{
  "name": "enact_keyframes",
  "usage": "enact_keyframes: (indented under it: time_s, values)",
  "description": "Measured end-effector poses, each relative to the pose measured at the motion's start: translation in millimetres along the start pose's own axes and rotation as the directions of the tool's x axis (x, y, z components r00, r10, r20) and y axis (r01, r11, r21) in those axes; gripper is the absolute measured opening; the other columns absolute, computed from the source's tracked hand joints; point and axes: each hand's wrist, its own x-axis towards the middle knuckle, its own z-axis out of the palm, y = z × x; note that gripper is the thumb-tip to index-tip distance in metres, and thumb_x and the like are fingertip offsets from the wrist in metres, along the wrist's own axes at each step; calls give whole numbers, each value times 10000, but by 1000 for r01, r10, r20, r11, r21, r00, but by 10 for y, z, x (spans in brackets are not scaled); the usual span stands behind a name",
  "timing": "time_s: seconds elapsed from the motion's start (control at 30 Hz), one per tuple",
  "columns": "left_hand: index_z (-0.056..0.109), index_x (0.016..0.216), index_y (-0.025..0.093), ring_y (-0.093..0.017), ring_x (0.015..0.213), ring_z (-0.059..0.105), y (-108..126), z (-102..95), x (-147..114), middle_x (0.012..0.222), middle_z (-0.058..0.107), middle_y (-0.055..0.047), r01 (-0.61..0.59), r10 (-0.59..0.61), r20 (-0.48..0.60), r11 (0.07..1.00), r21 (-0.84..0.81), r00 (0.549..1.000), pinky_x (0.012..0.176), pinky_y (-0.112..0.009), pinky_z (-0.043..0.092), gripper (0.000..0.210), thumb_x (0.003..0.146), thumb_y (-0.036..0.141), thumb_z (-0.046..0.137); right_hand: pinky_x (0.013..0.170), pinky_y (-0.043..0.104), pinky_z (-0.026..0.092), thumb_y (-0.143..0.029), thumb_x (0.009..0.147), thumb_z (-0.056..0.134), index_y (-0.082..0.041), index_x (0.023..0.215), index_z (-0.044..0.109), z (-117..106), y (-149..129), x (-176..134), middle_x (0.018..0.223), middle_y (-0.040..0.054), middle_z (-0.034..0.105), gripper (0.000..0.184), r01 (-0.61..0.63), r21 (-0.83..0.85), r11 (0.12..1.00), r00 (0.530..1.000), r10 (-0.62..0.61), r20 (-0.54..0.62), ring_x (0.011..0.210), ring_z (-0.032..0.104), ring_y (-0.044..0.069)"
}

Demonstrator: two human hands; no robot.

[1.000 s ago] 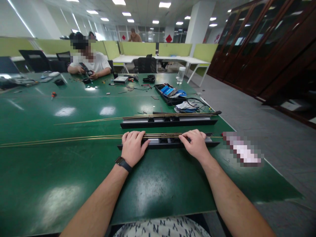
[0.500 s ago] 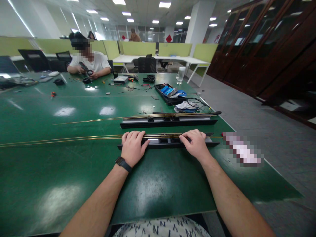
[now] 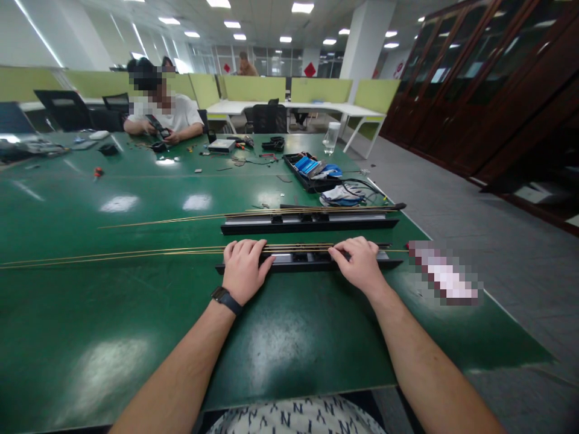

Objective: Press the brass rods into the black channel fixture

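Both my hands are on the near rail, 2 rails total on the green table (image 3: 172,337). Near rail (image 3: 294,267) lies crosswise in front of me, black edge facing me, silver strip inside. Far rail (image 3: 309,228) sits just beyond it, roughly parallel, not touched by either hand.

Left hand (image 3: 244,265): laid over the left part of the near rail and its gold rods (image 3: 113,255), four fingers side by side, thumb spread away. Can't tell if it grips or just presses. 1 dark watch (image 3: 221,295) on that wrist.

Right hand (image 3: 357,262): on the right part, thumb and index bent toward each other at the rods. Can't tell if they actually pinch one.

Rods: 2 lines visible running out left; exact count between my hands not readable. Second gold bundle (image 3: 163,222) lies along the far rail, also sticking out left.

Right of the near rail: 1 pixelated item (image 3: 446,274). Beyond the rails: 1 black tray (image 3: 296,175) with blue stuff in it, 1 clear bottle (image 3: 330,141), 1 seated co-worker (image 3: 181,114) holding a dark device (image 3: 158,127).
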Motion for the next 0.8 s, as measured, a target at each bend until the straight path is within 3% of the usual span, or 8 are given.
enact_keyframes:
  time_s: [0.8]
  values:
    - [632,1258,226,-301,1164,602,2,1,-3,1180,707,-119,7,-7,7,1000,-3,1000,1087,-511,332,367,983,456,554,912,436,270,-468,921,600,-251,798,720,-14,-25,-10,861,30,751,277,-7,1,1000,1000,7,-5,957,577,239]
